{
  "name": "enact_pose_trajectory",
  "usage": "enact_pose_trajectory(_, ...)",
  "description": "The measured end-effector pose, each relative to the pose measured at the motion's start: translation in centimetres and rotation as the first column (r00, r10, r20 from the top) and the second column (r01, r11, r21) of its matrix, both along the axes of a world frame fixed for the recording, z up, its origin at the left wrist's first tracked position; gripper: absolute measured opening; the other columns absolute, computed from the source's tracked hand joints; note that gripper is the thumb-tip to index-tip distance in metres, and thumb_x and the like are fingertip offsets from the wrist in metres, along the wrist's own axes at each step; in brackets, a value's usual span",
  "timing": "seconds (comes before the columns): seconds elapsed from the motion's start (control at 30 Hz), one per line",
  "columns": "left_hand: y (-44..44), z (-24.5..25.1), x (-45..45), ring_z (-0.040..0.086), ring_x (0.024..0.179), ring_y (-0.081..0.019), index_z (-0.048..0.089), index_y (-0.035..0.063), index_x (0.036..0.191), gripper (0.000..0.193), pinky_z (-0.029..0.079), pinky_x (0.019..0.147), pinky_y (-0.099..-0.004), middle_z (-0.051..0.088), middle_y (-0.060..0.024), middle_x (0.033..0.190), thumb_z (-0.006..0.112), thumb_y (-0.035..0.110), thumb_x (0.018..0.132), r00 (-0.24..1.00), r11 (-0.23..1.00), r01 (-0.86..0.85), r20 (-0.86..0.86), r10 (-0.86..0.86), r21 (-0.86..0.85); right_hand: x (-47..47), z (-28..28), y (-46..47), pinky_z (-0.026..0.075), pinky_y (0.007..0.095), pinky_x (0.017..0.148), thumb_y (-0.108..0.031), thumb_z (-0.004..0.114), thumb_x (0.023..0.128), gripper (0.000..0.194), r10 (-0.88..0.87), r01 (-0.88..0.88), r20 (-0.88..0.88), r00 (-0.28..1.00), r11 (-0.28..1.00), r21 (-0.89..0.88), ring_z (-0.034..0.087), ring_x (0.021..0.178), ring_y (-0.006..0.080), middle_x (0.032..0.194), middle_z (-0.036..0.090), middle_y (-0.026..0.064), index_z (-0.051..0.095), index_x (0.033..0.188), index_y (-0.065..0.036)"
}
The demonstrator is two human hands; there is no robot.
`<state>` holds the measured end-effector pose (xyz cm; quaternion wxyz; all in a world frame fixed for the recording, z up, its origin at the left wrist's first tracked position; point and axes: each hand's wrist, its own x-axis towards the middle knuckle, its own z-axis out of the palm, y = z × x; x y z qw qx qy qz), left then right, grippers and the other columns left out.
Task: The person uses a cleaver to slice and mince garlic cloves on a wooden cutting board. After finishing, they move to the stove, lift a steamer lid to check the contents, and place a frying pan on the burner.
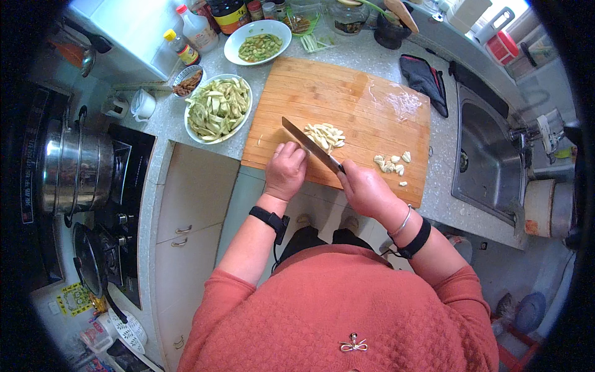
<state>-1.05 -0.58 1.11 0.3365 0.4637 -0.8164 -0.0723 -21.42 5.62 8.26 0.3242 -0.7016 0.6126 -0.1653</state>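
My right hand (365, 187) grips the handle of a kitchen knife (309, 143), whose blade points up and left over the wooden cutting board (297, 88). My left hand (287, 168) rests at the board's near edge, left of the blade, with fingers curled; whether it holds something under them cannot be told. Just beyond the blade lies a pile of sliced garlic (325, 136). Several peeled garlic cloves (389, 163) sit to the right on the board. A few thin slivers lie near its left edge.
Left of the board are a plate of cut green vegetable (218, 109) and a small bowl of brown pieces (187, 84). Behind it stands a white bowl of green pieces (260, 43). A dark mitt (424, 83) and a steel sink (488, 158) are at right; a steamer pot (79, 169) stands far left.
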Motion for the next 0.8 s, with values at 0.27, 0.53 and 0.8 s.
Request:
enact_pose_trajectory(0.27, 0.0, -0.2, -0.1, 0.06, 0.085, -0.0294, 0.061, 0.0081, 0.081, 0.009, 0.052, 0.071, -0.0398, 0.06, -0.0069, 0.089, 0.067, 0.004, 0.076, 0.998, 1.0, 0.004, -0.058, -0.006, -0.022, 1.4, -3.2, -0.6, 0.048, 0.0563, 0.067, -0.023, 0.052, 0.098, 0.023, -0.117, 0.126, 0.1, 0.988, 0.989, -0.081, 0.061, 0.076, 0.0499, 0.077, 0.063, 0.0295, 0.051, 0.094, 0.0)
enact_pose_trajectory(0.53, 0.1, -0.1, 0.0, 0.059, 0.084, -0.0318, 0.062, 0.0064, 0.083, 0.009, 0.051, 0.072, -0.0408, 0.06, -0.01, 0.089, 0.067, 0.003, 0.076, 0.999, 1.0, 0.001, -0.035, -0.001, 0.021, 0.7, -1.4, -0.1, 0.048, 0.0564, 0.068, -0.025, 0.051, 0.098, 0.024, -0.045, 0.045, 0.047, 0.998, 0.999, -0.002, 0.061, 0.076, 0.0499, 0.077, 0.063, 0.0298, 0.051, 0.094, -0.001)
enact_pose_trajectory(0.8, -0.1, -0.5, 0.0, 0.06, 0.088, -0.0298, 0.063, 0.0088, 0.085, 0.011, 0.052, 0.077, -0.04, 0.061, -0.0077, 0.094, 0.068, 0.005, 0.076, 1.0, 1.0, 0.01, -0.019, -0.01, -0.009, 1.1, -2.4, -0.8, 0.046, 0.0549, 0.065, -0.022, 0.054, 0.098, 0.022, -0.057, 0.056, 0.042, 0.997, 0.998, 0.006, 0.059, 0.077, 0.0502, 0.077, 0.061, 0.0297, 0.051, 0.093, -0.001)
